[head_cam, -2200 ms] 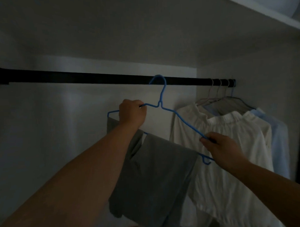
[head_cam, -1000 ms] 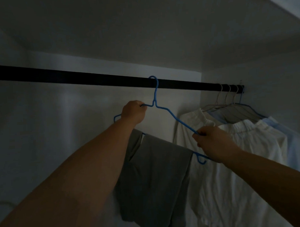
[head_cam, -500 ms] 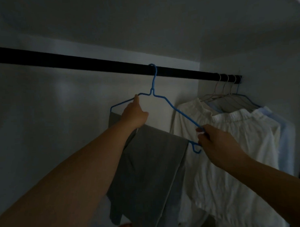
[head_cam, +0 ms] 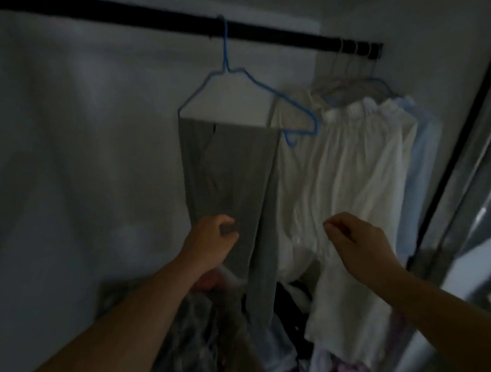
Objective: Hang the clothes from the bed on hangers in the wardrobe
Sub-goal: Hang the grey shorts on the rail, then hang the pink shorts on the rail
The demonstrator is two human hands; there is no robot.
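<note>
One black rail (head_cam: 275, 34) runs across the wardrobe. One blue hanger (head_cam: 251, 80) carries one grey garment (head_cam: 232, 169). At the rail's right end hang about four more hangers (head_cam: 357, 70), blurred. Beneath them hang two white garments (head_cam: 357, 159) and one pale blue one (head_cam: 424, 151). Two hands are in view.

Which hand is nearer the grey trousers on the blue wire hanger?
Left. The left hand touches the grey trousers low down; the right hand is off to their right, before the white garment.

A jumbled heap of dark and patterned fabric (head_cam: 216, 334) lies at the bottom of the frame. A dark metal frame (head_cam: 457, 139) slants up the right edge.
</note>
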